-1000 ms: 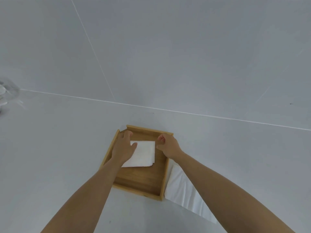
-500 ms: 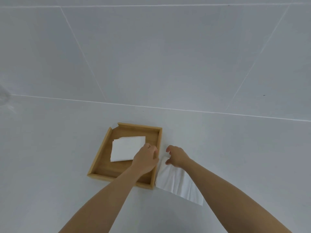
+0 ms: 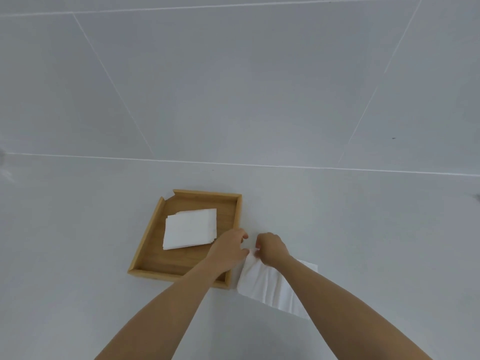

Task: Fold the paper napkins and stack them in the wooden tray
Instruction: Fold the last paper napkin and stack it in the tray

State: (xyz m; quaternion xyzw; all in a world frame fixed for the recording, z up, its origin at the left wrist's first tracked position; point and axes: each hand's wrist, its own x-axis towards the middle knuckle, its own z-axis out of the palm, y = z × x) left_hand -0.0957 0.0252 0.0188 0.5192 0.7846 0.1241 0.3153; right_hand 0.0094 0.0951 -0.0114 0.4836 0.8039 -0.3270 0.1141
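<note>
A wooden tray point(image 3: 145, 245) lies on the white surface, holding a small stack of folded white napkins point(image 3: 191, 228) toward its back. Just right of the tray lies an unfolded white napkin point(image 3: 267, 284), partly under my right forearm. My right hand point(image 3: 271, 248) pinches the napkin's far corner, which is lifted and crumpled. My left hand point(image 3: 230, 249) hovers over the tray's right rim, fingers curled at that same corner; whether it grips the paper is unclear.
The white surface stretches wide on all sides, meeting a grey tiled wall along a seam point(image 3: 285, 166) behind the tray. A blurred object shows at the far left edge point(image 3: 4, 165).
Both hands left the folded stack in the tray and moved right to the loose napkin. Its far corner is now lifted off the surface.
</note>
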